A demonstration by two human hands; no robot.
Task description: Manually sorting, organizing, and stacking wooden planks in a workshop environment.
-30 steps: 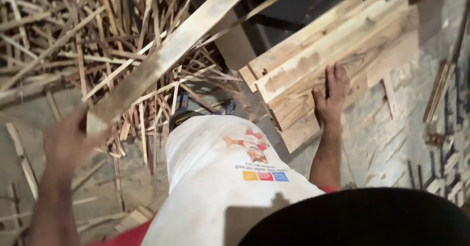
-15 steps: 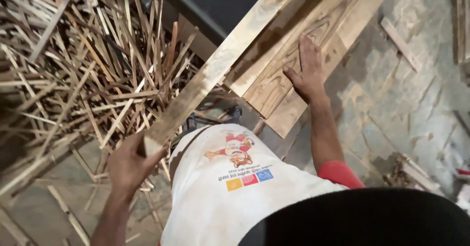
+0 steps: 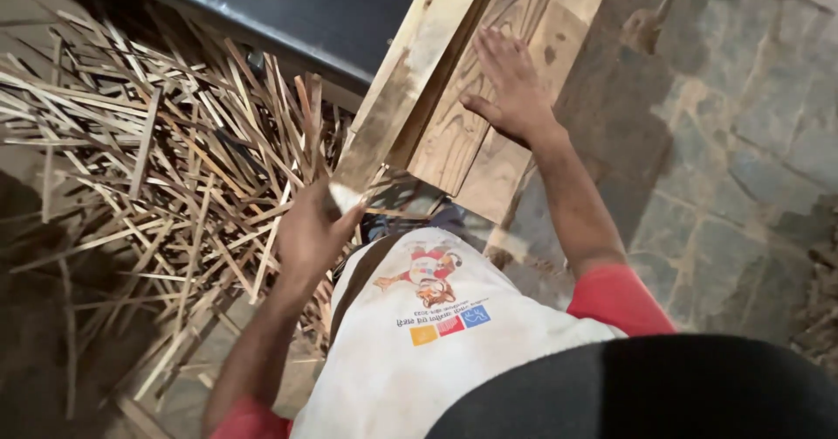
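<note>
both hands [image 3: 307, 229] on stacked planks [image 3: 489, 99]

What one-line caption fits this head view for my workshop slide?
Left hand grips a plank's near end while the right hand lies flat on stacked boards, beside scattered wood strips.

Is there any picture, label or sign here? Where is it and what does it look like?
Printed picture: on the front of the white apron, low in the middle; a small red and orange cartoon-like figure.
Printed label: just under the picture; a line of small dark writing above three little squares, orange, red and blue.
No other packages, signs or screens show.
</note>
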